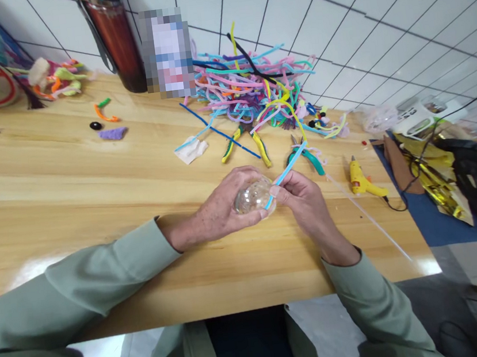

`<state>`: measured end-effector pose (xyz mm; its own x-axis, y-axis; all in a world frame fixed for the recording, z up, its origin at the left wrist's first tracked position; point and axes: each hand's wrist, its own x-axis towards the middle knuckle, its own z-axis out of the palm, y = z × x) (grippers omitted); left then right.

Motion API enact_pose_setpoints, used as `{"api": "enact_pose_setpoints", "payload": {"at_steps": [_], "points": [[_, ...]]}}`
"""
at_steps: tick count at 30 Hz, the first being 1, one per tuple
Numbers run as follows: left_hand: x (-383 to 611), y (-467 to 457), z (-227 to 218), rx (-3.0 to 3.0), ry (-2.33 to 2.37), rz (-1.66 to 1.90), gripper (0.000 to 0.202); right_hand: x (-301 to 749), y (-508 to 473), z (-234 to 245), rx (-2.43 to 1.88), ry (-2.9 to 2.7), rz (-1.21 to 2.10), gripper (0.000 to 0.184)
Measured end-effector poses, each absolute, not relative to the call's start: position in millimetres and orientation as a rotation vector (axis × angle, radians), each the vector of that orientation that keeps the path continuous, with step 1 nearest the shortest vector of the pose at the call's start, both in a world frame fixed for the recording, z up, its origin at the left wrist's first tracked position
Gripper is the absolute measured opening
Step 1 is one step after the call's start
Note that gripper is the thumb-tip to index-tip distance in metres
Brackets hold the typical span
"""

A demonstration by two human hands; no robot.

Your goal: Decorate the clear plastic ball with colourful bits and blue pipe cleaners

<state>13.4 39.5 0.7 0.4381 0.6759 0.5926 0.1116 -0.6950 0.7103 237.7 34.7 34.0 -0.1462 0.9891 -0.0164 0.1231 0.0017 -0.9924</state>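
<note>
My left hand (228, 203) is wrapped round a clear, rounded glass-like object (253, 195), held over the middle of the wooden table (93, 196). A light blue pipe cleaner (291, 163) is pinched between the thumb and fingers of my right hand (299, 194). Its lower end lies against the right side of the clear object; its upper end points up and to the right. Just beyond the hands lie teal-handled pliers (315, 160) and yellow-and-green-handled pliers (261, 149). A dark blue pipe cleaner (219, 130) crosses the latter.
A big tangled heap of coloured pipe cleaners (249, 87) lies against the tiled wall. To its left stands a red-brown thermos (120, 42). A yellow glue gun (360, 179) rests at the right, its cord running off the table edge. A white paper scrap (191, 149) lies centrally.
</note>
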Motion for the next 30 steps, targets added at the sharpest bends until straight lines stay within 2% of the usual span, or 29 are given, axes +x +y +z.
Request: {"api": "enact_pose_setpoints", "payload": {"at_steps": [12,14,17,19,24,30], "points": [[10,51,-11,2.097,0.608,1.185,0.063,236,37,36,-1.273,-1.379,1.260,0.038],[7,55,-13,2.108,0.601,1.147,0.074,237,40,34,-1.262,-1.354,1.288,0.039],[4,61,-19,2.133,0.571,1.107,0.109,240,46,31,-1.255,-1.318,1.326,0.041],[2,64,-21,2.142,0.544,1.088,0.118,242,49,29,-1.257,-1.296,1.345,0.041],[1,63,-19,2.154,0.478,1.110,0.089,243,52,28,-1.258,-1.296,1.341,0.038],[1,64,-15,2.121,0.494,1.097,0.083,245,51,27,-1.271,-1.330,1.329,0.037]]}}
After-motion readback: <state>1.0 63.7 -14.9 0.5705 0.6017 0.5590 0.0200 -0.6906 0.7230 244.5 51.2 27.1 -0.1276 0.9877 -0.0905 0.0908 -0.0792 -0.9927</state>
